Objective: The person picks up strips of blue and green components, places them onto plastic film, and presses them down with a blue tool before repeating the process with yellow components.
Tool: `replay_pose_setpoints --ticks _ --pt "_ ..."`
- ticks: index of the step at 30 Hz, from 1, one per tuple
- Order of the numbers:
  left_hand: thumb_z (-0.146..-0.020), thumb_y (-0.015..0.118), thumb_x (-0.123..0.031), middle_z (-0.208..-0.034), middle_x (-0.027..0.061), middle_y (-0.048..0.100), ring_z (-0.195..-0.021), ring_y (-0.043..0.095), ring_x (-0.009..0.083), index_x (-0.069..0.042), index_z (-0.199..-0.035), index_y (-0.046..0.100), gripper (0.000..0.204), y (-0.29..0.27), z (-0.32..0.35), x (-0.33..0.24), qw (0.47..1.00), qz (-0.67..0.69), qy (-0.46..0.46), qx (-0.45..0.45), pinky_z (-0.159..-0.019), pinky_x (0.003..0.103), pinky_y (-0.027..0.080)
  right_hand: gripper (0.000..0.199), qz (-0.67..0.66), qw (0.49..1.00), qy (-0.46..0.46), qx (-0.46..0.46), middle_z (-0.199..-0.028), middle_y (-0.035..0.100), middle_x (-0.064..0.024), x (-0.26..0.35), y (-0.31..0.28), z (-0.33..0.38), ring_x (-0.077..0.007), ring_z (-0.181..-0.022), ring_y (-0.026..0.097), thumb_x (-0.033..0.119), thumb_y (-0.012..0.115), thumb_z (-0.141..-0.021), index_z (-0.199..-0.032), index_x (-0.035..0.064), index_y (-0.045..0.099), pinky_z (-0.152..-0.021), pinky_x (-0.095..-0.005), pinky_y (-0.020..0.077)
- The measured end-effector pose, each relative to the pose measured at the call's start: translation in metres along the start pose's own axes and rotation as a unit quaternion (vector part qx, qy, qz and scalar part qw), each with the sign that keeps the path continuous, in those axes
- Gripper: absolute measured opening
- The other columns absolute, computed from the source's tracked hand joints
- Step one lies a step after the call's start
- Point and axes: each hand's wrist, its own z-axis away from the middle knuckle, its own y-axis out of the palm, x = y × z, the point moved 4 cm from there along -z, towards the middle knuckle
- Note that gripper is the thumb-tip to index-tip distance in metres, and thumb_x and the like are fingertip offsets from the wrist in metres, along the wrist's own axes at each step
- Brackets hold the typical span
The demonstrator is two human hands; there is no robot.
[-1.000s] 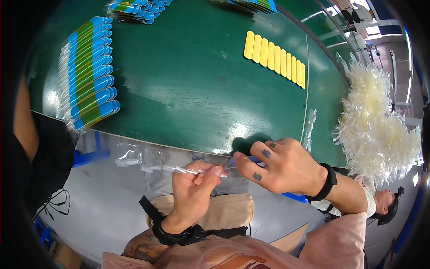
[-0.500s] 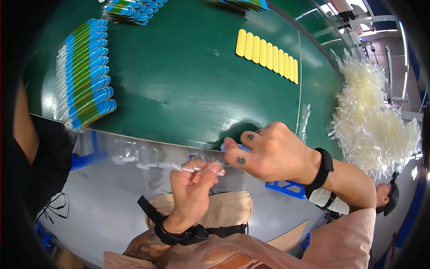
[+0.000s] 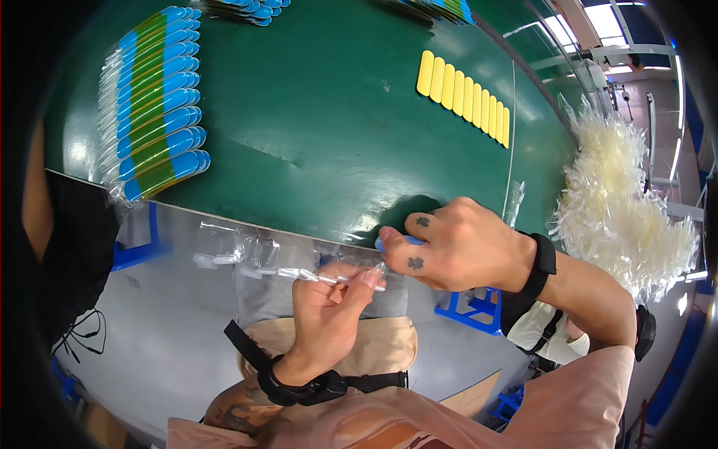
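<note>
My left hand (image 3: 333, 310) pinches a clear plastic sleeve (image 3: 299, 275) between thumb and fingers, just off the table's near edge. Several more clear pieces trail to the left from it. Close on the right, my right hand (image 3: 467, 243) is closed on a flat round-ended strip (image 3: 407, 240); only a blue part shows, the rest lies behind the fingers. The two hands almost meet at the sleeve's open end. On the far right of the table lies a row of yellow round-ended strips (image 3: 458, 93).
Blue and green strips in clear sleeves (image 3: 161, 112) lie overlapped on the green table (image 3: 314, 135) at left. More stacks (image 3: 254, 9) sit at the far edge. A big heap of clear sleeves (image 3: 613, 202) is at right. A person in black (image 3: 82, 254) is at left, another (image 3: 553, 333) at right.
The view has shifted a little, so the strips on the table appear farther right. Both hands keep their grips, with the blue strip and the sleeve still close together.
</note>
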Motion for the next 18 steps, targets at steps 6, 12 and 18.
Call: replay_pose_setpoints --ticks 6,12,18 --pt "-0.096 0.063 -0.002 -0.085 0.0041 0.069 -0.072 0.051 0.003 0.006 -0.096 0.07 0.01 -0.001 -0.001 0.001 1.0 -0.015 -0.003 -0.002 -0.062 0.021 0.043 0.016 0.038 0.998 -0.04 0.012 -0.06 0.044 0.0005 0.005 0.0 0.01 -0.0148 -0.041 0.048 0.007 0.068 -0.082 -0.097 0.0085 0.062 -0.035 -0.0322 0.0359" --pt "-0.096 0.063 -0.001 -0.083 0.0028 0.068 -0.07 0.05 0.0025 0.006 -0.095 0.07 0.011 -0.003 0.0 -0.001 1.0 -0.008 0.004 -0.019 -0.061 0.021 0.041 0.014 0.013 1.0 -0.018 -0.004 -0.06 0.044 0.0009 0.004 0.006 0.01 -0.0144 -0.042 0.047 0.008 0.068 -0.083 -0.096 0.0092 0.062 -0.034 -0.0316 0.0342" --pt "-0.096 0.063 -0.002 -0.08 0.002 0.066 -0.069 0.048 0.002 0.007 -0.094 0.07 0.011 -0.001 0.003 -0.005 1.0 -0.011 -0.017 -0.01 -0.058 0.021 0.038 0.024 -0.001 1.0 -0.02 0.015 -0.062 0.046 -0.001 0.008 0.001 0.001 -0.0168 -0.043 0.05 0.009 0.068 -0.081 -0.104 0.0068 0.062 -0.035 -0.0332 0.0365"
